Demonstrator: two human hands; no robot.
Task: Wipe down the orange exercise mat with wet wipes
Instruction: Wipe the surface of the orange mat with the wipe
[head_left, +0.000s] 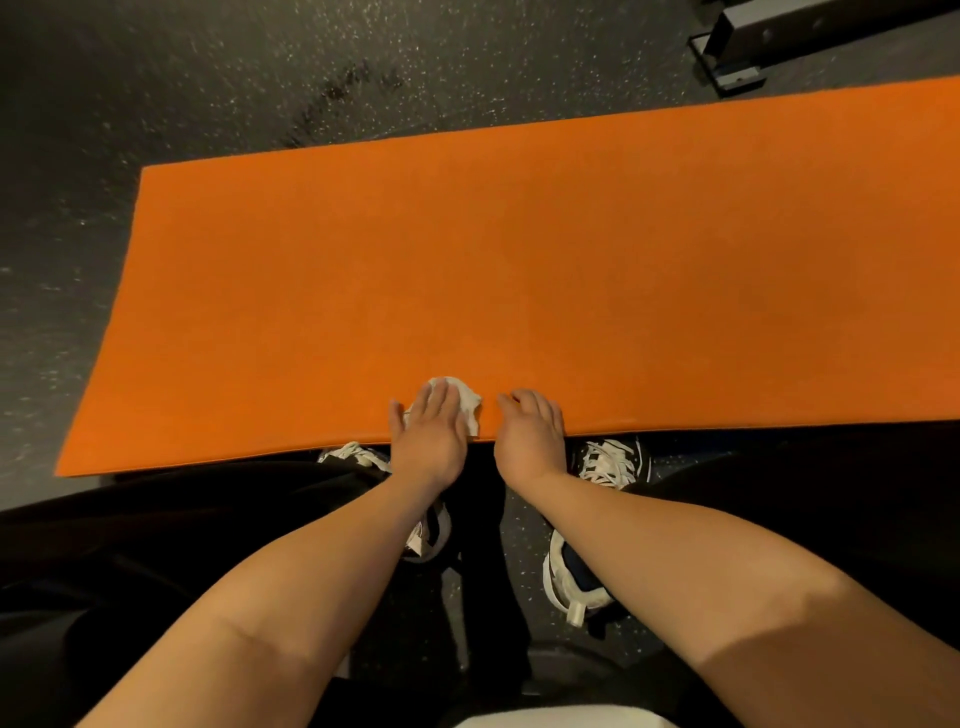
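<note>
Left hand (431, 431), flat-fingered, presses crumpled white wet wipe (469, 400) onto orange foam mat (519, 260); right hand (531, 436) beside, loosely curled, empty. Likely steadying mat.

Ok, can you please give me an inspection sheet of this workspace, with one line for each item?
Surface: flat orange foam exercise mat lying on dark speckled floor.
Job's things: crumpled white wet wipe near the mat's near edge.
Clutter: nothing seen.
Grippers: left hand presses flat on the wipe; right hand rests on the mat beside it, holding nothing.
Cables: nothing seen.
Surroundings: white and dark laced sneakers at the mat's near edge; grey metal equipment base at far right; dark smear on the floor beyond the mat.
</note>
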